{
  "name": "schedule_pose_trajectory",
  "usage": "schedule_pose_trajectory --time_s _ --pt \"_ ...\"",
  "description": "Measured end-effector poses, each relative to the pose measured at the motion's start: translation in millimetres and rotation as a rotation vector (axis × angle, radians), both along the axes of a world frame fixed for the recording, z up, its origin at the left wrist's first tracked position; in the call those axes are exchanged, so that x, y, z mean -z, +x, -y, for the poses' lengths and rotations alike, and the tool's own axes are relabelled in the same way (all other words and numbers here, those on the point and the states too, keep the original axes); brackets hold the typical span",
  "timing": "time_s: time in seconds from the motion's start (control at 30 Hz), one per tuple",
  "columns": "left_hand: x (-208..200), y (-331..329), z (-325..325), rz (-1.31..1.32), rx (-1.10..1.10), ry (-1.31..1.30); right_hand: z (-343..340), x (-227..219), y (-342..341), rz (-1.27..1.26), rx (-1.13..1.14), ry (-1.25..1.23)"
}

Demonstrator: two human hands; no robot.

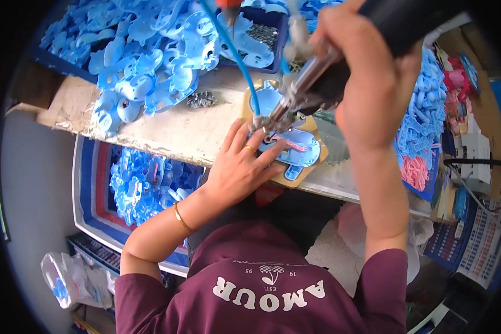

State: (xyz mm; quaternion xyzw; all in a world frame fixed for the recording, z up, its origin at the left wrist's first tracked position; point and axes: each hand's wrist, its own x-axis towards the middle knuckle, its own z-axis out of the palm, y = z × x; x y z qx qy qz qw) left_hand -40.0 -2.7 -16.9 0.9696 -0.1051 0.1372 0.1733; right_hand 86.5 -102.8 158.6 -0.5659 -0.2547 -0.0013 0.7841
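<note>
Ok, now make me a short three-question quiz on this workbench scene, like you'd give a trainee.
1. Which hand grips the black-and-silver handheld tool?
2. True or false: a thin gold-coloured bangle circles the wrist of the left hand.
3. What colour is the slender strip inside the light-blue plastic shell on the tan fixture? a) green b) pink c) black

Key: 1. The right hand. 2. True. 3. b.

2 hnds (pixel 240 167), 1 yel. brd (pixel 312 126), 1 brclt (pixel 182 217).
</note>
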Motion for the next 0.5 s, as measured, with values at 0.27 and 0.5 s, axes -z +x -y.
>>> schedule_pose_trajectory --time_s 0.27,0.5 --pt "-17.2 6.8 -15.5 0.147 0.14 -0.092 50.6 -70.5 101.0 0.487 -0.07 -0.282" --pt "-96.1 -33.5 -66.0 -0.144 0.229 -0.432 204.6 -21.0 171.3 0.351 0.315 -0.938"
